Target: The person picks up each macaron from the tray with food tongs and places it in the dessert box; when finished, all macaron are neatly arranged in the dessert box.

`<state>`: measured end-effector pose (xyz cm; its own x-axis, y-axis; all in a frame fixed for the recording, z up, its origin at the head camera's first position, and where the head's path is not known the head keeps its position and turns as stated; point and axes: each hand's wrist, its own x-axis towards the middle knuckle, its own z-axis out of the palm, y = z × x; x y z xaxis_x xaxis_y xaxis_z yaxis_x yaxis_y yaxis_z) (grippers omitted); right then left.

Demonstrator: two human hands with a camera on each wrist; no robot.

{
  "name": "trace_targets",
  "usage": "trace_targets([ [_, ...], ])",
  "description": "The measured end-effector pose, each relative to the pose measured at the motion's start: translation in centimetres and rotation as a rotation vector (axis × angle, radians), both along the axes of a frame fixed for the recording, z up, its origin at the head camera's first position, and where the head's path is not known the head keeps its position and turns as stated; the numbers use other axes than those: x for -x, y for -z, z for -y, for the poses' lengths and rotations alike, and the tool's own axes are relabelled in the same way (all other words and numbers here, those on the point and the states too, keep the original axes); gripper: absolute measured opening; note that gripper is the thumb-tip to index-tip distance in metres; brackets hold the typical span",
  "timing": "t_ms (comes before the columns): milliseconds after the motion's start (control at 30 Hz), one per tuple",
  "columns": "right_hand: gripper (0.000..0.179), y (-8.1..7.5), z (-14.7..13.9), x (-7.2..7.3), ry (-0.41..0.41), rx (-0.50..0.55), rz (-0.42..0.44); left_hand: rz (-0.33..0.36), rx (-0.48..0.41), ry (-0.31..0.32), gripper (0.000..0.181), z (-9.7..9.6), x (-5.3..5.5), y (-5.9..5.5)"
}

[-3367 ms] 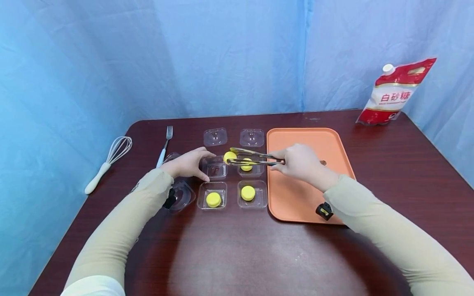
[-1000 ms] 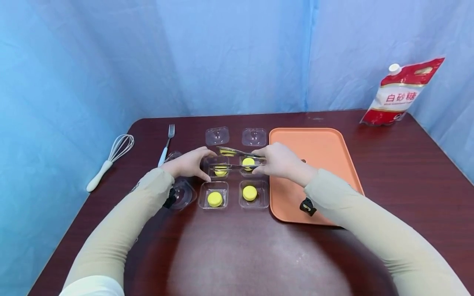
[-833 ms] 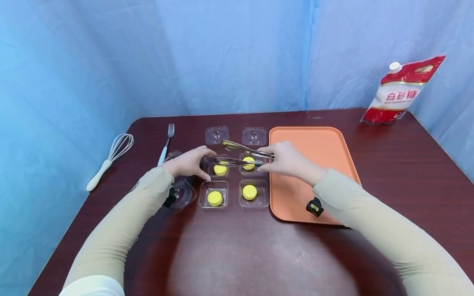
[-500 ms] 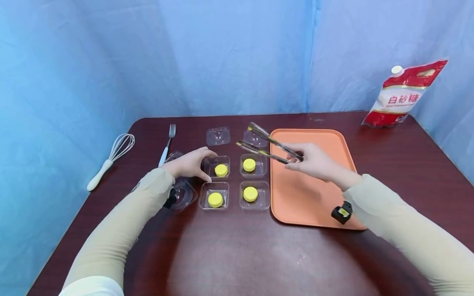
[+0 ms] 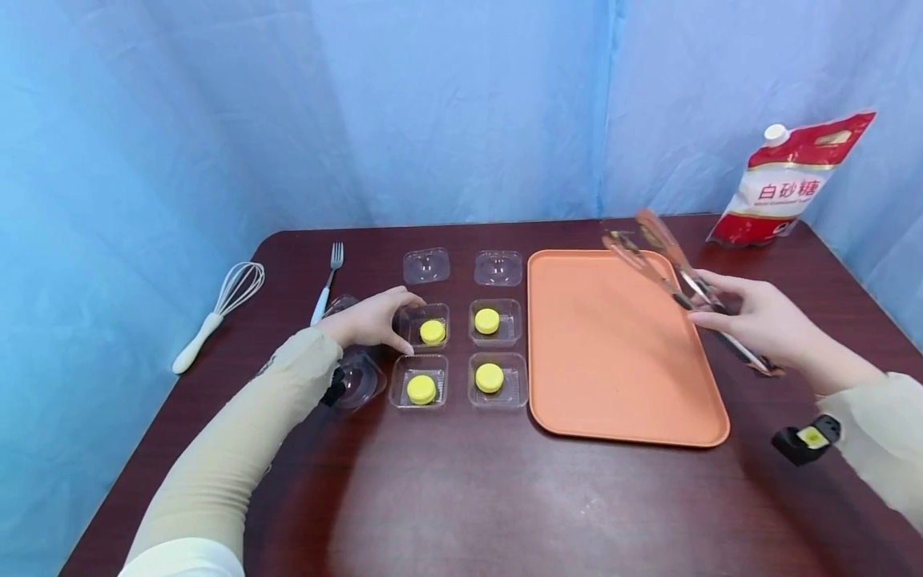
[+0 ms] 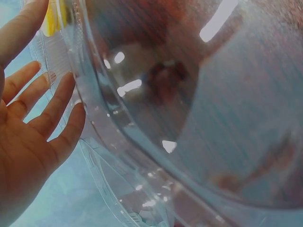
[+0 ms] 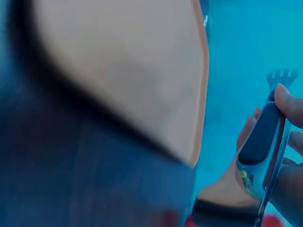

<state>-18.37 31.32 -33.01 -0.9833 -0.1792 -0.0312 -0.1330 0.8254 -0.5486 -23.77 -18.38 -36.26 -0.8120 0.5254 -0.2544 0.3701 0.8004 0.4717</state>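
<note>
My left hand (image 5: 375, 319) holds a clear plastic box (image 5: 411, 327) from its left side, thumb at the near edge and fingers at the far edge. A yellow macaron (image 5: 433, 332) lies inside that box. Beside and in front of it stand three more clear boxes, each with a yellow macaron (image 5: 486, 321) in it. My right hand (image 5: 757, 316) grips metal tongs (image 5: 675, 252) over the right side of the orange tray (image 5: 613, 344). The tongs' arms are spread, with nothing between their tips. In the right wrist view the tongs (image 7: 258, 156) show close up in the fingers.
Two clear lids (image 5: 426, 265) lie behind the boxes; more clear lids (image 5: 358, 380) are by my left wrist. A fork (image 5: 328, 282) and a whisk (image 5: 219, 316) lie at the left. A red and white sugar pouch (image 5: 786, 188) stands at the back right.
The macaron held in the tongs now lies in the back left box. My right hand has moved far right with the tongs spread. My left hand has stayed at the box.
</note>
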Motion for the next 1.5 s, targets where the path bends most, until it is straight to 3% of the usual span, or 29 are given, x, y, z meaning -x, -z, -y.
trace_targets([
  [233, 0.078, 1.9, -5.2, -0.3, 0.073, -0.035, 0.107, 0.010, -0.007, -0.007, 0.075, 0.0, -0.2, 0.0],
  [533, 0.081, 5.4, -10.0, -0.9, 0.184, -0.014, 0.130, 0.025, 0.002, -0.018, 0.075, -0.2, -0.4, 0.0],
  [733, 0.086, 6.9, -11.4, -0.8, 0.233, -0.001, 0.140, 0.008, 0.006, 0.005, 0.076, -0.2, -0.5, -0.1],
  [1133, 0.095, 6.9, -11.3, -0.5, 0.266, -0.035, 0.146, -0.010, 0.009, 0.023, 0.076, -0.1, -0.1, -0.2],
  [1500, 0.094, 7.1, -11.3, -0.5, 0.331, -0.086, 0.189, -0.015, 0.073, 0.009, 0.079, -0.4, -0.3, -0.6],
])
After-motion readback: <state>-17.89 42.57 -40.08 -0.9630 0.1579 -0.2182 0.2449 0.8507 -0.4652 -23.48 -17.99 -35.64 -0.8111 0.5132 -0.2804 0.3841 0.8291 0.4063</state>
